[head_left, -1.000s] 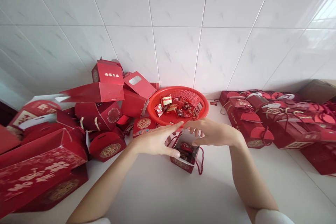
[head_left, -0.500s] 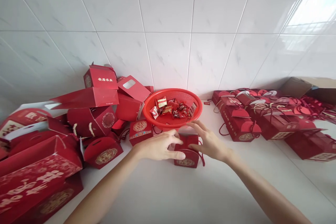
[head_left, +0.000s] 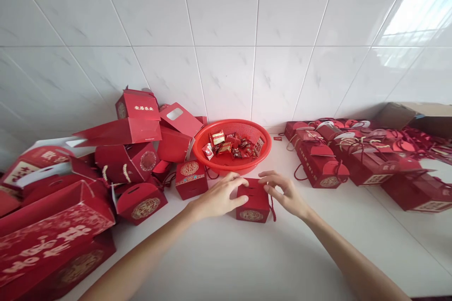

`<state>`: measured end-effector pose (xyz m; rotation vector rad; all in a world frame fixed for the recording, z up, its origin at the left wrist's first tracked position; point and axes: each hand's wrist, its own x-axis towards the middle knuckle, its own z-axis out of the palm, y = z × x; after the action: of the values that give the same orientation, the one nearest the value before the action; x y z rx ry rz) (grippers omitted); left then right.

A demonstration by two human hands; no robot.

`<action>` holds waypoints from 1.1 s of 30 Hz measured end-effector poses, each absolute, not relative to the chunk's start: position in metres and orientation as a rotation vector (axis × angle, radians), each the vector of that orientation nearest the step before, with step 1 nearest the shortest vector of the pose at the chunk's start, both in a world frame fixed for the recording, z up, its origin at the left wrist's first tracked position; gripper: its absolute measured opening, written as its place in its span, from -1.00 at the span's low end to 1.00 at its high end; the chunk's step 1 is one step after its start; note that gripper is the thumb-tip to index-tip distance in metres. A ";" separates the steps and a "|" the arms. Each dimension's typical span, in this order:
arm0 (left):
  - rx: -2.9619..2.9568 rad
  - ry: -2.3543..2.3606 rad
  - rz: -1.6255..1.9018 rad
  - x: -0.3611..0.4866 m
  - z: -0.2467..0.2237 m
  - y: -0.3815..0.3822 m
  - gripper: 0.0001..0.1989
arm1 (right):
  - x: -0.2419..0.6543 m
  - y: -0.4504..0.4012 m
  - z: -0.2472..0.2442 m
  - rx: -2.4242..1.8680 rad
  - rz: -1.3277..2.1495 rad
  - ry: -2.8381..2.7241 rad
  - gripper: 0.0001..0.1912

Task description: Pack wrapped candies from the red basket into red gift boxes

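Note:
A small red gift box (head_left: 252,201) with a gold round emblem on its front stands upright on the white surface before me. Its top flaps lie folded down nearly flat, with slits showing. At the box's left edge is my left hand (head_left: 219,196), thumb and fingers apart, the fingertips by the top edge. My right hand (head_left: 286,194) is at the right edge, fingers bent but apart, its tips at the top rim. A dark red cord (head_left: 272,209) hangs down the box's right side, close to the right thumb. Whether the fingertips press on the card I cannot tell.
Behind the box stands a red plastic basket (head_left: 233,168) with wrapped sweets (head_left: 226,145). Red boxes, some open, are heaped on the left (head_left: 42,244). Closed corded boxes (head_left: 323,169) line the right, near a brown carton (head_left: 399,115). A tiled wall (head_left: 226,75) rises behind.
The rounded front flap has gone down, and the box top is now flatter. My right hand has moved slightly right and down to the box's edge; the left stays beside it.

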<state>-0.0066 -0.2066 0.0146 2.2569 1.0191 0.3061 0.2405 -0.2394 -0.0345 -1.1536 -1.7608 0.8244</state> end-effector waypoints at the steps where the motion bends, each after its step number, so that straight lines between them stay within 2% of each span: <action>1: 2.236 1.002 0.280 -0.007 0.014 -0.205 -0.71 | 0.243 -0.237 -0.037 -1.203 0.834 -1.691 -0.62; 4: 2.189 0.998 0.237 -0.007 0.012 -0.200 -0.71 | 0.250 -0.231 -0.043 -1.337 0.925 -1.605 -0.47; 9: 2.198 1.008 0.239 -0.007 0.011 -0.198 -0.68 | 0.257 -0.231 -0.044 -1.343 1.319 -1.645 -0.32; 14: 2.204 1.072 0.268 -0.005 0.012 -0.200 -0.65 | 0.259 -0.237 -0.024 -1.061 1.569 -1.377 -0.45; 19: 2.191 1.101 0.375 -0.003 0.018 -0.203 -0.66 | 0.255 -0.240 0.016 -0.932 1.513 -1.359 -0.59; 22: 2.056 1.062 0.520 -0.003 0.038 -0.202 -0.61 | 0.253 -0.240 0.037 -0.966 1.481 -1.490 -0.63; 25: 1.833 0.960 0.508 -0.003 0.068 -0.201 -0.50 | 0.250 -0.238 0.053 -1.026 1.391 -1.614 -0.63; 28: 1.733 0.792 0.544 0.002 0.096 -0.204 -0.48 | 0.247 -0.236 0.064 -1.067 1.299 -1.675 -0.61; 33: 1.813 0.728 0.523 0.024 0.115 -0.207 -0.40 | 0.236 -0.230 0.072 -1.124 1.099 -1.766 -0.63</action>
<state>0.0238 -0.2072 0.1146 1.8126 0.7280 0.5235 0.2363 -0.2303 0.0724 -1.1238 -1.7661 1.0985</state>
